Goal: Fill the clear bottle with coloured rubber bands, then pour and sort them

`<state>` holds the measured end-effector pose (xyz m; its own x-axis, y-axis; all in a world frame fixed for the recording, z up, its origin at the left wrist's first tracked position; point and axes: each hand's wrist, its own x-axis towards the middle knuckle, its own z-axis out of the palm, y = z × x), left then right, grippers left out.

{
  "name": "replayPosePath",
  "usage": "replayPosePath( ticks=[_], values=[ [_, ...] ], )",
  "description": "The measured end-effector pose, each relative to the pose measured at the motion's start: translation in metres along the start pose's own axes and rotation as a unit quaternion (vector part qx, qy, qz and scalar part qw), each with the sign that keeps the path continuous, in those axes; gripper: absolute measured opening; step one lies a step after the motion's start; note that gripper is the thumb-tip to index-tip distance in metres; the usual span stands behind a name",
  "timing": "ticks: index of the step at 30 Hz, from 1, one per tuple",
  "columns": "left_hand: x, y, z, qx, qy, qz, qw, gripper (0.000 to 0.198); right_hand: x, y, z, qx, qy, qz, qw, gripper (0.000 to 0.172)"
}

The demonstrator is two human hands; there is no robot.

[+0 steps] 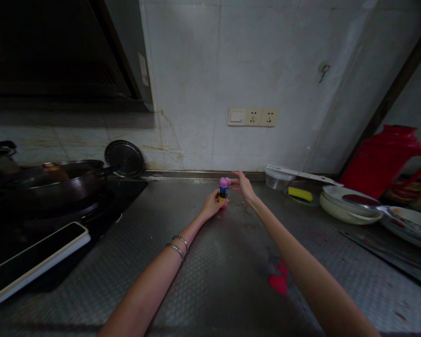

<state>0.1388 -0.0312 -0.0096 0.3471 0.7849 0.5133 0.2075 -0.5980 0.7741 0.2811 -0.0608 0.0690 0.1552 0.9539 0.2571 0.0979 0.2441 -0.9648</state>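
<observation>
A small bottle (223, 191) with a pink cap (225, 182) and a dark blue and yellow wrap stands upright on the metal counter (196, 243). My left hand (212, 205) is closed around its lower part from the left. On the other side, my right hand (243, 188) has its fingers stretched out and apart beside the cap. Its fingertips come very close to the cap; whether they touch it I cannot tell. Two bracelets circle my left wrist.
At left, a wok (73, 175) sits on the stove beside a white-edged device (42, 262). A round dark lid (125, 158) leans on the wall. Rightward are a clear tub (278, 179), a yellow sponge (300, 194), stacked bowls (347, 213), a knife (382, 255) and a red thermos (375, 159).
</observation>
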Motion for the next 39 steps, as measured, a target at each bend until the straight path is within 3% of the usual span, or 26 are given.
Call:
replayPosePath(
  ticks=[5,12,21,29,36,39],
  values=[
    [0.000,-0.002,0.001,0.010,-0.001,-0.001,1.000,0.033,0.004,0.002,-0.004,-0.013,0.029,0.003,0.999,0.061],
    [0.001,-0.001,0.000,0.012,-0.008,-0.001,1.000,0.033,0.003,-0.003,0.016,0.029,-0.023,0.021,0.999,0.062],
    [0.001,-0.002,0.000,0.000,-0.011,0.003,1.000,0.032,0.000,0.004,-0.002,-0.025,0.037,-0.008,0.999,0.065],
    [0.000,-0.001,-0.001,0.012,-0.009,0.001,1.000,0.034,0.003,0.001,0.014,0.057,-0.037,0.028,0.997,0.064],
    [0.001,-0.002,0.000,0.018,-0.011,0.016,1.000,0.033,-0.001,0.010,0.003,0.097,-0.014,0.004,0.995,0.055],
    [0.001,-0.004,0.000,0.019,-0.011,0.019,1.000,0.033,0.001,0.016,0.001,0.073,-0.023,-0.028,0.997,0.060]
  ],
)
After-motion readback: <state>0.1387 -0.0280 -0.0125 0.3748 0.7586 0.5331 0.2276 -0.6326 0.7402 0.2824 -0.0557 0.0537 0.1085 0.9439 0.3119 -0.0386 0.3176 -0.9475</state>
